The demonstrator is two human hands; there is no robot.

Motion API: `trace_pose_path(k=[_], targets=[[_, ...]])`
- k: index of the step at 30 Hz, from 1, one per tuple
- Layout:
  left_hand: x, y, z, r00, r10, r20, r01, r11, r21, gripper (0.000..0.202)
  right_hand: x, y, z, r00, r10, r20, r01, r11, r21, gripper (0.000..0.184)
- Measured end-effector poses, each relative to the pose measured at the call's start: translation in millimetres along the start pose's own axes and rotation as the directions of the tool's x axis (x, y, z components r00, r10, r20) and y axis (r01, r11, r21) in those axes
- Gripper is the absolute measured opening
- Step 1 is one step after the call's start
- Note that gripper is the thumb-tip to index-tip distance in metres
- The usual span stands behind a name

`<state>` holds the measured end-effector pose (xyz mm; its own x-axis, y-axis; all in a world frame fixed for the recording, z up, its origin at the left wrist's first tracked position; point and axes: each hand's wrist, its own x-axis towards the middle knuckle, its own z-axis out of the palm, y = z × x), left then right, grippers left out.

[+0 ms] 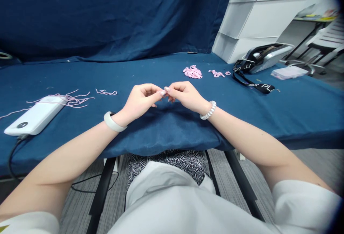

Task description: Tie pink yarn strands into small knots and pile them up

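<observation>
My left hand (141, 101) and my right hand (185, 96) meet fingertip to fingertip over the middle of the blue-covered table (295, 108). Both hands have their fingers curled into a pinch, and what they pinch is too small to make out. A white bangle sits on my left wrist and a pearl bracelet on my right. Loose pink threads (72, 99) lie to the left, partly over a white power bank (33, 117). A short pink thread piece (106, 92) lies nearer my left hand. A small pile of pink knotted bits (192, 72) lies beyond my right hand.
A few more pink bits (217, 73) lie right of the pile. A black lanyard (252, 83) and a grey device (264, 57) sit at the right, by a white box (288, 72) and white stacked drawers (255, 15). A blue cloth backdrop hangs behind the table.
</observation>
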<state>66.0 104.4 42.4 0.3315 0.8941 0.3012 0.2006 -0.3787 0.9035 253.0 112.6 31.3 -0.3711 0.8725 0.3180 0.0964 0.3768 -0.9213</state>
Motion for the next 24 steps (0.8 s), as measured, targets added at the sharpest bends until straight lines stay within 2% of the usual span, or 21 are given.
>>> trace_pose_path(k=[4, 11, 18, 24], targets=[[1.5, -3.5, -1.0, 0.999, -0.035, -0.007, 0.034, 0.996, -0.084, 0.034, -0.1, -0.9, 0.5, 1.000, 0.014, -0.007, -0.014, 0.999, 0.032, 0.055], [-1.2, 1.7, 2.0, 1.000, -0.007, -0.004, 0.007, 0.999, 0.037, 0.030, -0.6, -0.3, 1.1, 1.000, 0.000, 0.002, 0.000, 1.000, 0.019, 0.057], [-1.0, 3.0, 0.2, 0.999, 0.044, -0.019, -0.042, 0.995, 0.092, 0.028, 0.0, 3.2, 0.4, 1.000, -0.008, 0.002, 0.008, 0.998, -0.069, 0.056], [1.0, -0.8, 0.3, 0.999, 0.026, -0.034, -0.023, 0.998, 0.065, 0.029, 1.7, 4.4, -0.3, 1.000, -0.001, 0.005, 0.001, 0.997, -0.074, 0.049]])
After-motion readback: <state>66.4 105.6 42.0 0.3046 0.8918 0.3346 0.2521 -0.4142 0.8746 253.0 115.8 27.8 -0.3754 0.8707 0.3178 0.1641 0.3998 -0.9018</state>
